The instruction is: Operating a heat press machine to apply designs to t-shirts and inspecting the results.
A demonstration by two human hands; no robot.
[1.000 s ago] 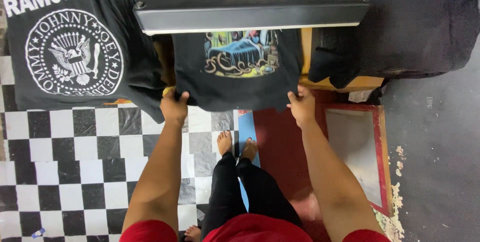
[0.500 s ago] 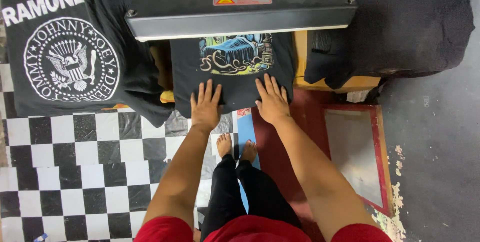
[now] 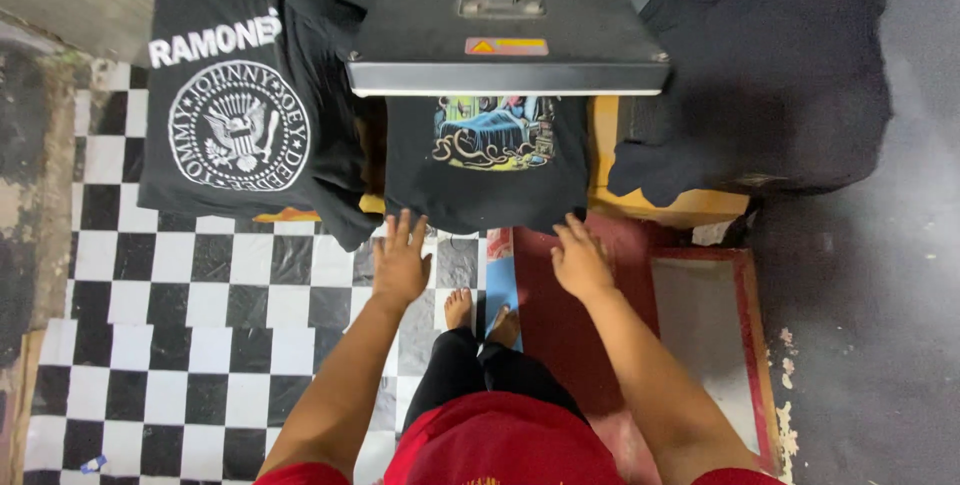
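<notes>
Under the person's bare feet (image 3: 480, 317), a black-and-white checkered floor (image 3: 200, 345) is spreading out to the left, and a red mat (image 3: 560, 345) is lying to the right. Above it, one heat press (image 3: 505, 30) is standing with its flat grey upper plate raised over the lower bed. Three lots of black cloth are showing: one heap of dark garments (image 3: 780, 75) is resting on the right, one black shirt with a round white emblem (image 3: 235, 130) is hanging on the left, and one black shirt with a colourful print (image 3: 490, 160) is lying spread on the press bed, its lower hem drooping over the front edge. Two hands are reaching toward that hem. The left hand (image 3: 400, 260) is hovering flat with its fingers spread wide, its fingertips just at the hem, holding nothing. The right hand (image 3: 580, 257) is likewise lying open and spread, empty, its fingertips just below the hem; whether either hand is truly touching the cloth, I cannot tell.
</notes>
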